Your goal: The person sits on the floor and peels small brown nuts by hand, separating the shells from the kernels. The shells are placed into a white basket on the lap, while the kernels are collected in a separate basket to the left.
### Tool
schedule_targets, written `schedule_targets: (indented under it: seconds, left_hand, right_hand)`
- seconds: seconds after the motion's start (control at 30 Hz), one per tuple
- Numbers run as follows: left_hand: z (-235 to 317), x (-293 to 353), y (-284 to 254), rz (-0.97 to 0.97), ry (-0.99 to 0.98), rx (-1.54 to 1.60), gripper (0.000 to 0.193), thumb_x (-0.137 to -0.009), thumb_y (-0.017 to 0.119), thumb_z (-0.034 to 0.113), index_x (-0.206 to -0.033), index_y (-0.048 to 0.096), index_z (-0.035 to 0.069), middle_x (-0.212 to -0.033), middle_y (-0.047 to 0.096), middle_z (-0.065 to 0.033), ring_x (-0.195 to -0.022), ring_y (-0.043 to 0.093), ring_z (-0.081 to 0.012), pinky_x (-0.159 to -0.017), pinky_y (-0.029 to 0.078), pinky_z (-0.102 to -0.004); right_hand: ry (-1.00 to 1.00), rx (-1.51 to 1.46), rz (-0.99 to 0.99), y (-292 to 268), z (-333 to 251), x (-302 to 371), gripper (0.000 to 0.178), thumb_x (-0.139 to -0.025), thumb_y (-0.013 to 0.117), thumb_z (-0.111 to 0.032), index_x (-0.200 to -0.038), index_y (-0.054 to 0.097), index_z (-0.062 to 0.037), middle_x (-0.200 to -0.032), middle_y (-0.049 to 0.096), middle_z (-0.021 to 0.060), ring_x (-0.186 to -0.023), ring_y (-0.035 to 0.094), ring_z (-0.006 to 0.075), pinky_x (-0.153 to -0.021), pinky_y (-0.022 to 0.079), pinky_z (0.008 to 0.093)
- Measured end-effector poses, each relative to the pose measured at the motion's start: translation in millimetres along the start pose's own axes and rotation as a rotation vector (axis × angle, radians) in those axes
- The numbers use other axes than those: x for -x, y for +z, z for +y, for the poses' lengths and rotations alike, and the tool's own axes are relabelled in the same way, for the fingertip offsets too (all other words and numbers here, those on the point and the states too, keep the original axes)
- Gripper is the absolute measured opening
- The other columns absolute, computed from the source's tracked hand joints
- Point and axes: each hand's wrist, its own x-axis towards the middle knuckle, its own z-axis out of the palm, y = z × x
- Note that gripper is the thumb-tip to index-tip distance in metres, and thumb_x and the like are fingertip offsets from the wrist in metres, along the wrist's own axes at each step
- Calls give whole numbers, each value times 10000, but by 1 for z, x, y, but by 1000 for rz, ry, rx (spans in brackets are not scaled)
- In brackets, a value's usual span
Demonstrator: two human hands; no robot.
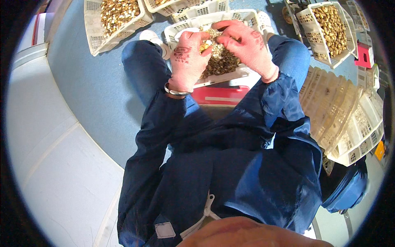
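Two-handed work above the white basket (pixel 247 16), seen from overhead. The brown pieces (pixel 222 66) lie heaped in the basket, which sits between your shoes (pixel 151 38). Your pink-gloved left grip (pixel 189 57) curls inward over the heap's left side; your right grip (pixel 245 46) faces it, thumb and forefinger bent with a modest gap (whether either one pinches a piece cannot be told at this scale). For sound handling, hold both wrists low, so that whatever slips should fall back inside the basket. Use fingertips rather than the palm, with light pressure, since gloved touch is probably dulled. Let one grip steady while the other picks, and avoid shading the heap with your own knuckles. The golden heap (pixel 331 31) at upper right is best left unmixed.
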Motion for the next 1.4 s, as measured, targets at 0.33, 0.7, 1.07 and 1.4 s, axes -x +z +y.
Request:
schedule_targets:
  seconds: [0.33,0.7,1.07,1.4]
  left_hand:
    - [9,-2,-2,47,88,-183,337,-765,739,152,-1084,635,182,-1029,573,-59,-942,633,-261,-762,545,-376]
    - [-50,-90,-85,499,-9,93,460,-793,812,249,-1134,655,-17,-966,691,-135,-843,664,-247,-769,529,-326]
    - [-115,-105,-74,-130,-737,2043,397,-939,620,504,-1039,588,121,-859,605,-14,-721,542,-149,-502,398,-235]
    - [-29,-33,4,-81,177,519,366,-893,603,70,-1231,534,-51,-1055,644,-115,-940,630,-179,-698,526,-246]
  right_hand:
    - [20,-4,-10,3,-2,-2,197,-879,663,-207,-839,652,-15,-1117,682,88,-982,638,292,-845,506,355]
    - [431,-60,112,-10,3,2,139,-923,630,-160,-942,675,-30,-1077,703,-53,-662,480,16,-591,397,196]
    - [389,-245,74,-8,-10,-7,210,-878,665,-140,-733,606,-1,-1075,720,51,-924,634,149,-836,478,280]
    - [305,-267,55,3,-13,-7,211,-905,660,-201,-983,712,-12,-1023,703,46,-930,637,139,-842,494,279]
